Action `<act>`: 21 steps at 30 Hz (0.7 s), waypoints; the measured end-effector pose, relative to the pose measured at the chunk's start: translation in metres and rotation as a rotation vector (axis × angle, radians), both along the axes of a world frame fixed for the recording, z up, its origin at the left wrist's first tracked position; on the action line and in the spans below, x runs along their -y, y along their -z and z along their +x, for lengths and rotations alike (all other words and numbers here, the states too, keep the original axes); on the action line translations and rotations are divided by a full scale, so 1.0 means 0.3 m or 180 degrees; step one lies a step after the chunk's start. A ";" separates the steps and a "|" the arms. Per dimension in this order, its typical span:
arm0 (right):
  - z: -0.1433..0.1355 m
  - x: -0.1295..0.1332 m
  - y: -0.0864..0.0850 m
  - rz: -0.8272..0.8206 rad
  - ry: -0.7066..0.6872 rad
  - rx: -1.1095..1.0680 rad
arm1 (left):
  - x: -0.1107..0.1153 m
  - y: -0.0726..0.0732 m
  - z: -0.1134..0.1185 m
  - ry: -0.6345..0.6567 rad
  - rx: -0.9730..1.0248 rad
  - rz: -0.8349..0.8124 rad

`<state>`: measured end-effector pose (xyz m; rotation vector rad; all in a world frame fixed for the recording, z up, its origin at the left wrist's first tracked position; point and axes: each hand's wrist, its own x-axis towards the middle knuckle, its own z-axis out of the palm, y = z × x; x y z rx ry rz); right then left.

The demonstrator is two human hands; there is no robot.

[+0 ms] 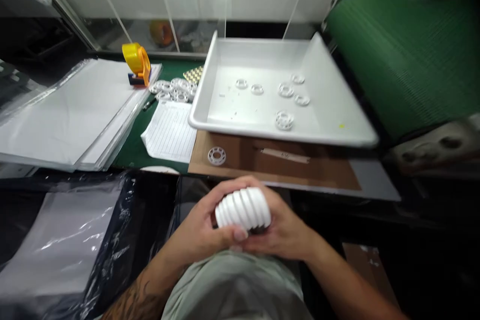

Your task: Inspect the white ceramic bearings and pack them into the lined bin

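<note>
Between my two hands, close to my body, is a short stack of white plastic rings (pixel 243 208) lying on its side. My left hand (pixel 210 227) is wrapped round its left end, with the thumb across the front. The right end rests in my right hand (pixel 279 225), its fingers curled round the stack. Just beyond my hands a single white ring (pixel 216 156) with holes round its rim lies flat on a brown board (pixel 240 152). More such rings (pixel 285 90) are scattered inside a large white tray (pixel 262 132).
A pile of white rings (pixel 174 89) sits left of the tray, near a lined paper sheet (pixel 170 132). Farther left, an orange tape dispenser (pixel 140 67) stands on bagged white sheets (pixel 71 110). A green conveyor belt (pixel 408 45) runs at the right.
</note>
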<state>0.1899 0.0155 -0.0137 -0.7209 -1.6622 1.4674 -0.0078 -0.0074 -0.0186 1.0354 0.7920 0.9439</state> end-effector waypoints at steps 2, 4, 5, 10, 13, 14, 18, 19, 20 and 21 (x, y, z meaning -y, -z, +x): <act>0.001 -0.006 0.014 -0.0252 -0.0233 0.0335 | 0.001 0.030 -0.015 0.0102 -0.0039 -0.0222; -0.002 -0.012 0.029 -0.0285 -0.0398 0.0724 | 0.006 0.071 -0.022 0.0135 0.0013 -0.0466; -0.005 -0.014 0.035 -0.0189 -0.0470 0.0951 | 0.009 0.093 -0.023 0.0094 -0.0003 -0.0543; -0.026 -0.022 0.055 0.0694 -0.0652 0.1992 | 0.027 0.178 -0.009 -0.0071 -0.0162 -0.0670; -0.034 -0.031 0.055 0.0957 -0.0839 0.2200 | 0.021 0.170 0.008 -0.0020 0.0027 -0.0739; -0.036 -0.035 0.052 0.1012 -0.0865 0.2243 | 0.017 0.158 0.015 0.0001 0.0092 -0.0780; -0.023 -0.052 0.024 0.1134 -0.0820 0.2277 | -0.007 0.112 0.036 0.0001 0.0334 -0.0962; -0.011 -0.055 0.016 0.1085 -0.0827 0.2229 | -0.012 0.106 0.039 -0.0036 0.0395 -0.0987; 0.004 -0.057 0.011 0.1007 -0.0856 0.2144 | -0.017 0.103 0.038 -0.0084 0.0457 -0.1010; 0.021 -0.057 0.009 0.0933 -0.0872 0.1990 | -0.020 0.102 0.035 -0.0145 0.0511 -0.1046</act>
